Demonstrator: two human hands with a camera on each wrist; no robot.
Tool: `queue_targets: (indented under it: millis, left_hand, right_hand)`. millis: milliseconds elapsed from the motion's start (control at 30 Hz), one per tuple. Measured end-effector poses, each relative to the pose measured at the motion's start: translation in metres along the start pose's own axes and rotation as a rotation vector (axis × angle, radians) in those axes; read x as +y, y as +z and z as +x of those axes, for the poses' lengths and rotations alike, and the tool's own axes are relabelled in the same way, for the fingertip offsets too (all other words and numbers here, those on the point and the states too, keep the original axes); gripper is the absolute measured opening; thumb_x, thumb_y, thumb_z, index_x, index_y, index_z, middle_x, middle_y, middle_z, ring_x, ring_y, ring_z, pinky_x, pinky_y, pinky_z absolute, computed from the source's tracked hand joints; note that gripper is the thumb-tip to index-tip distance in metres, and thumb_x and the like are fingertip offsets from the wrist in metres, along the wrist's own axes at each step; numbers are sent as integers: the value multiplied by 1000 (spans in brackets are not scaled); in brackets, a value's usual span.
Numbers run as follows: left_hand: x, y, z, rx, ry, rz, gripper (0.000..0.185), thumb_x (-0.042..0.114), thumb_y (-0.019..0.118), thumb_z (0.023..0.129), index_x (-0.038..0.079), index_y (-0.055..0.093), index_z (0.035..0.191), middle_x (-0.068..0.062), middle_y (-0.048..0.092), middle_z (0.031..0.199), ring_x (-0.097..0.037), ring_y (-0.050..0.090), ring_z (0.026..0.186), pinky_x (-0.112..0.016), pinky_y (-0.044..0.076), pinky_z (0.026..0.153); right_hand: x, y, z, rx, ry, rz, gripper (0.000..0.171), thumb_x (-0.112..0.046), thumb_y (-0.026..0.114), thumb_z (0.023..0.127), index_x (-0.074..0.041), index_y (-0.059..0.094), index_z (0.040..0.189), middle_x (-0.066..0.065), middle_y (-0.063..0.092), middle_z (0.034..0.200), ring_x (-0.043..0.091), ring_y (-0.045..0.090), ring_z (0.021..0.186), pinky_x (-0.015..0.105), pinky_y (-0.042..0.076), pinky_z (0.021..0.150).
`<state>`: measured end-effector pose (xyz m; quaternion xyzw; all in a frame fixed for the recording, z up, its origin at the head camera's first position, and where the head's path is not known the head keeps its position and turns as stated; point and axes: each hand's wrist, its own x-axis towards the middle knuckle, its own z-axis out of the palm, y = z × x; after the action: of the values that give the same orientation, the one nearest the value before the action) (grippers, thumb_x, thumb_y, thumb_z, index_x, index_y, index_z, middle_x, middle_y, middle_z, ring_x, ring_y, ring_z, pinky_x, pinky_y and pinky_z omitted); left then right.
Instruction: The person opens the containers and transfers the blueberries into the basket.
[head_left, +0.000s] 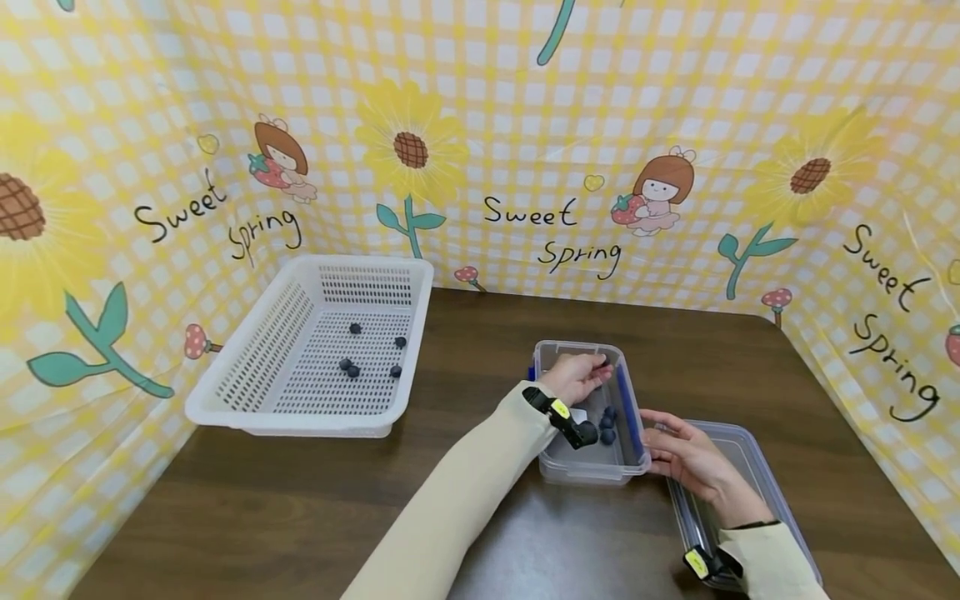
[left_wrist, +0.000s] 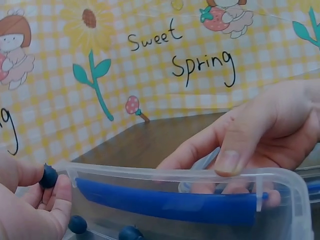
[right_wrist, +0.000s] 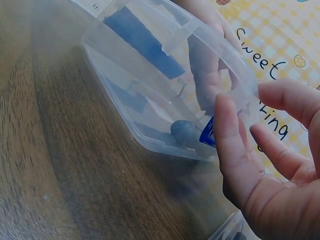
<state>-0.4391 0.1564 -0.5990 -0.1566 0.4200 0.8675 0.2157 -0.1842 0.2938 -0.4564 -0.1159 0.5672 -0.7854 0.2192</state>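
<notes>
In the head view my left hand [head_left: 577, 379] reaches into a clear plastic container [head_left: 592, 473] with blue side clips. Its thumb and fingers pinch a blueberry [left_wrist: 48, 176], best seen in the left wrist view. Several more blueberries [head_left: 608, 427] lie on the container's bottom beneath that hand. My right hand [head_left: 690, 458] holds the container's right side. In the left wrist view, its thumb [left_wrist: 229, 161] is at the rim and other fingers show behind the clear wall by the blue clip [left_wrist: 170, 202].
A white perforated basket [head_left: 300, 423] with several blueberries [head_left: 352, 372] scattered in it stands at the left. A clear lid [head_left: 738, 442] lies under my right forearm. Patterned cloth [head_left: 525, 150] surrounds the dark wooden table [head_left: 480, 350] at the back and sides.
</notes>
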Motion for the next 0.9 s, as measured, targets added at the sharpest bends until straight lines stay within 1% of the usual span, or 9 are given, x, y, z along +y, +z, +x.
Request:
queue_targets:
  millis: [33,100,300,367,433,533,600,700,900]
  left_hand:
    - [8,5,-20,6,15,15,8,-2,67,93,-7,68,98,-21,67,93,-27,68,86,-30,60,75]
    - [20,8,-44,-10,28,33,9,-3,65,94,-8,67,101,-22,68,97,-28,68,89,-30,59,78]
    - [43,-3,-69,-164,62,69,8,-3,73,88,-5,69,95,-19,69,91,-26,69,85,-28,60,75]
    - [60,5,-105,-152,81,116,12,-3,71,89,-7,69,100,-21,69,95,-28,69,89,-30,59,80]
    - [81,17,-154,-106,93,187,19,-5,64,94,-10,67,111,-25,68,107,-31,67,100,-33,57,89]
    - [110,30,-220,-89,107,269,29,-6,56,98,-14,59,125,-29,62,123,-31,64,109,-36,52,100]
    - [124,31,-243,-114,104,304,32,-6,53,100,-14,54,131,-30,57,130,-29,62,110,-35,49,103]
    - [140,28,-257,-143,94,331,34,-6,52,100,-14,52,133,-31,52,135,-27,62,105,-35,48,105]
    - [163,10,-264,-148,112,373,32,-5,54,99,-13,55,130,-30,56,131,-23,65,96,-33,51,101]
  right_hand:
    - [0,0,0,-2,-2,3,34,1,47,103,-22,64,121,3,70,98,15,69,84,30,61,76]
    - [0,0,0,-8,-5,8,34,1,47,103,-22,64,121,4,70,98,15,69,84,30,61,76]
    - [2,-1,1,-20,-11,15,36,3,45,103,-22,64,121,4,71,99,15,69,84,30,61,75]
    - [2,-1,1,-20,-10,17,36,3,45,103,-22,64,121,4,71,99,15,69,84,30,61,76]
    - [2,0,1,-9,-5,16,37,3,45,103,-23,65,120,3,71,99,15,69,84,30,61,75]
    - [0,0,1,0,-2,11,36,3,46,103,-23,65,120,3,71,98,15,69,83,30,61,75]
    - [0,1,1,2,-3,11,35,3,47,103,-23,65,120,4,71,98,15,69,83,30,61,75]
    - [0,1,1,-4,-7,17,36,3,47,103,-22,65,120,4,71,98,15,69,83,30,61,75]
    - [1,2,2,17,4,11,36,4,48,102,-23,65,119,3,71,96,14,69,82,30,61,74]
